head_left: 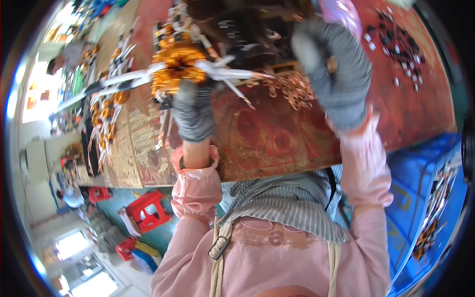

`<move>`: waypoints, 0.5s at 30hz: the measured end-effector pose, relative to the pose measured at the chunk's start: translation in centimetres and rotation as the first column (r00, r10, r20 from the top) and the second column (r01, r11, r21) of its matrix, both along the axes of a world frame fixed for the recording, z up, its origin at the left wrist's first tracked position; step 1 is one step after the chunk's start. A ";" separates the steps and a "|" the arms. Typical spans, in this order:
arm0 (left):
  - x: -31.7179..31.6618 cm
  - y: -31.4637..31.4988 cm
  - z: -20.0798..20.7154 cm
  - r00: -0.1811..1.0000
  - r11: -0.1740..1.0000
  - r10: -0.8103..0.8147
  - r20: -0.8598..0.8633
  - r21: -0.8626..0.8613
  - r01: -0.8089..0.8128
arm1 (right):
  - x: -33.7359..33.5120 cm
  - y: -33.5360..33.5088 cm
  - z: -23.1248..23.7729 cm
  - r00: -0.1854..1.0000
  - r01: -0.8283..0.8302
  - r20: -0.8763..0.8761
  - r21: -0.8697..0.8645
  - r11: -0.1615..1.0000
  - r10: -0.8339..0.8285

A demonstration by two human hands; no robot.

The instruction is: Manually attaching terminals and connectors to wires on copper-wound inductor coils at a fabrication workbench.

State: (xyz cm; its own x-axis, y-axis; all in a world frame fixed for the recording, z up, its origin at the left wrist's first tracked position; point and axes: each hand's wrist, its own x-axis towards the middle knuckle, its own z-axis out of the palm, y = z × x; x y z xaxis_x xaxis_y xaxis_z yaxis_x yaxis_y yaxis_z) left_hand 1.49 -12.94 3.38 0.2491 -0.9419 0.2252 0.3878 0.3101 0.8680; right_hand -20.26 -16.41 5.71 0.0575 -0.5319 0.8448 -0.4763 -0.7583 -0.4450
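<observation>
My left hand, in a grey knit glove, is closed on a copper wire coil with white-sleeved leads. The leads stick out to both sides, and those on the right end in bare copper tips. My right hand, also gloved in grey, is raised over the table to the right of the coil. Its fingers are curled together and smeared by motion; what they hold, if anything, cannot be made out. Between my hands lies a pile of small copper terminals, near a dark machine or fixture at the far side.
More copper coils with white leads lie on the worn red wooden table to the left. Small black-and-silver parts sit at the far right, beside a pink plastic bag. A blue bin stands at right, red stools at left.
</observation>
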 end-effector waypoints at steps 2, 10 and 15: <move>0.8 1.4 -0.8 0.999 0.999 -0.046 -0.008 -0.012 0.045 | 1.8 2.2 0.5 0.992 -0.040 -0.116 0.060 0.997 0.047; 2.3 6.5 0.8 0.968 0.992 -0.093 -0.232 -0.109 0.069 | 4.6 6.6 0.3 0.948 -0.205 -0.178 0.297 0.933 0.265; 4.7 8.7 2.5 0.953 0.994 -0.107 -0.284 -0.062 0.093 | 6.1 8.5 -0.5 0.905 -0.369 -0.073 0.356 0.859 0.419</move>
